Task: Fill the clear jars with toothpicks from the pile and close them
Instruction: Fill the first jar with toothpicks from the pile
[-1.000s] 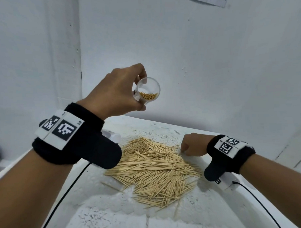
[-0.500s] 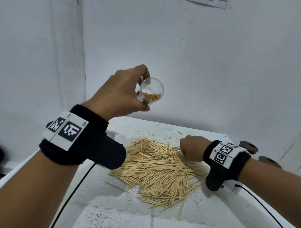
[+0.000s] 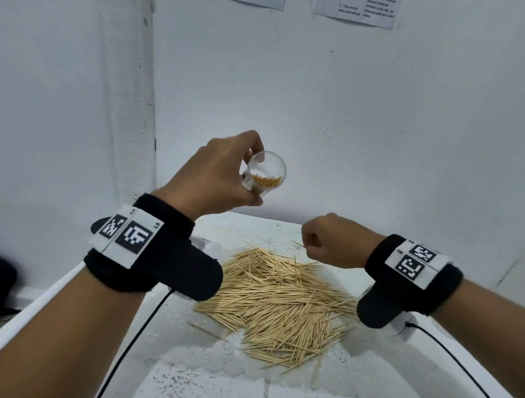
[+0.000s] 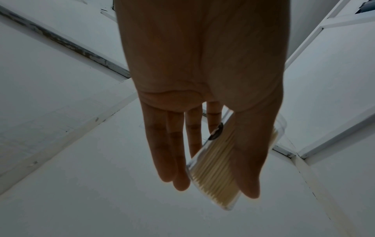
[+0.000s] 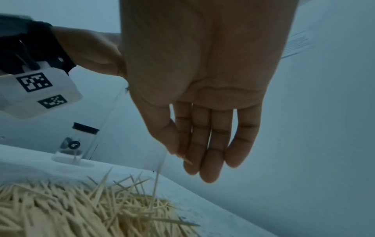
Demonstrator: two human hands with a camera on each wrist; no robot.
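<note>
My left hand [image 3: 250, 172] is raised above the table and grips a clear jar [image 3: 268, 176] tilted on its side, open mouth facing me. A layer of toothpicks lies inside the jar [image 4: 213, 173]. The toothpick pile [image 3: 282, 299] is spread over the white table [image 3: 202, 379] below. My right hand [image 3: 309, 242] hovers over the pile's far right edge, fingers curled. Its thumb and forefinger pinch a toothpick [image 5: 184, 158], and the same toothpick [image 3: 298, 243] pokes out to the left in the head view.
A second clear jar [image 5: 81, 141] with a black lid stands at the table's far left, near the wall. White walls close in the back and left. Papers [image 3: 358, 5] hang high on the wall. Wrist cables [image 3: 135, 337] trail over the table.
My right hand has lifted off the pile with a toothpick pinched in it. The left hand has kept the jar raised, almost in the same place.
</note>
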